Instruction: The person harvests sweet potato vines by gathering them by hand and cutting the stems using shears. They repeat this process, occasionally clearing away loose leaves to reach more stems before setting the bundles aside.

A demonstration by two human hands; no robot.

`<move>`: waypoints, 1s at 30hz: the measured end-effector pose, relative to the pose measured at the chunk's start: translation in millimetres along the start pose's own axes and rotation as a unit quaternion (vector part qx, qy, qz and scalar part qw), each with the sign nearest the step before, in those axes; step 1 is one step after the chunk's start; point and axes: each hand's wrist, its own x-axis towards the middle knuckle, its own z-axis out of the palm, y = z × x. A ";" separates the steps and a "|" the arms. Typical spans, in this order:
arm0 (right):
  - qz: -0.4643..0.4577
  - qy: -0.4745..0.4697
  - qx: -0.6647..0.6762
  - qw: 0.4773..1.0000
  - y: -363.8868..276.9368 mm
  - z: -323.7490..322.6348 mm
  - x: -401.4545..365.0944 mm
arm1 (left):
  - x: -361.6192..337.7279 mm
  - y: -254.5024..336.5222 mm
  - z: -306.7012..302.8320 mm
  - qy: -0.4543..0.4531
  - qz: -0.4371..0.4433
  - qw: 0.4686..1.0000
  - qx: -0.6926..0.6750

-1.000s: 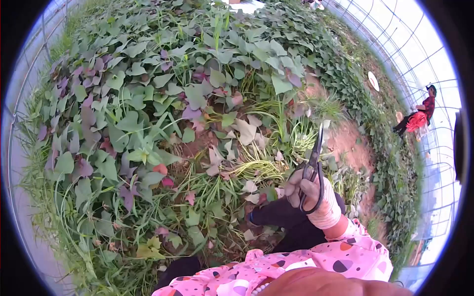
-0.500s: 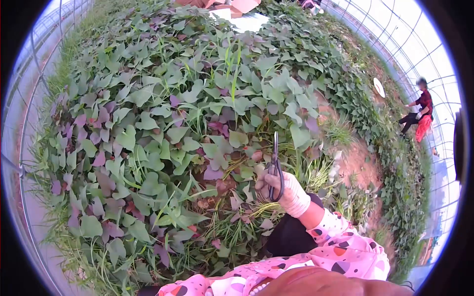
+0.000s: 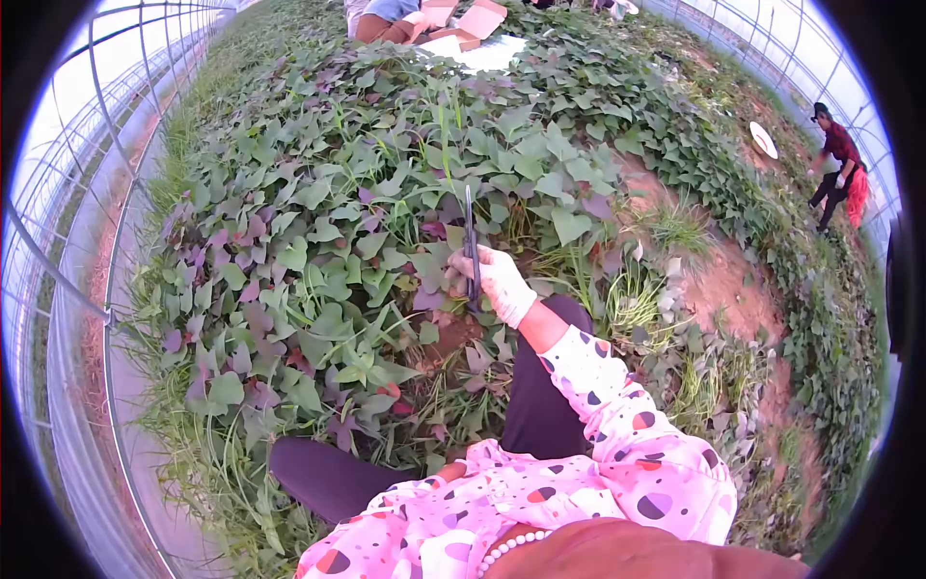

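My right hand [image 3: 500, 287], in a whitish glove soiled at the fingertips, is closed around a pair of dark-handled scissors [image 3: 470, 232]. Their narrow blades point up and away from me, seemingly together, above heart-shaped green and purple leaves [image 3: 318, 256]. Below the hand, reddish soil [image 3: 458, 336] shows between leafy vines. Of my left arm, the pink patterned sleeve [image 3: 386, 511] lies across my lap with a small patch of skin at its end; the left hand itself cannot be made out.
Ahead, a person [image 3: 386, 24] bends beside open cardboard boxes [image 3: 473, 24] and a white sheet [image 3: 497, 53]. Another person [image 3: 837, 159] stands at right near a white hat-like object [image 3: 763, 140]. A greenhouse frame [image 3: 106, 241] and a pale strip of ground run along the left.
My right hand has moved up and left in view with the scissors still in it. The camera view has shifted, showing my bent knees and more of the person ahead.
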 end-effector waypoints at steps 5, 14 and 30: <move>0.026 0.035 -0.032 0.999 5.2 -7.8 4.9 | -2.1 -10.6 6.9 0.006 -0.001 1.000 0.002; 0.044 0.054 0.014 0.997 11.2 -23.8 21.6 | 9.0 -6.9 -9.4 0.014 0.010 0.999 0.035; 0.060 0.036 0.057 0.996 11.4 -21.5 20.7 | -39.1 77.9 -78.0 0.236 0.096 0.964 0.070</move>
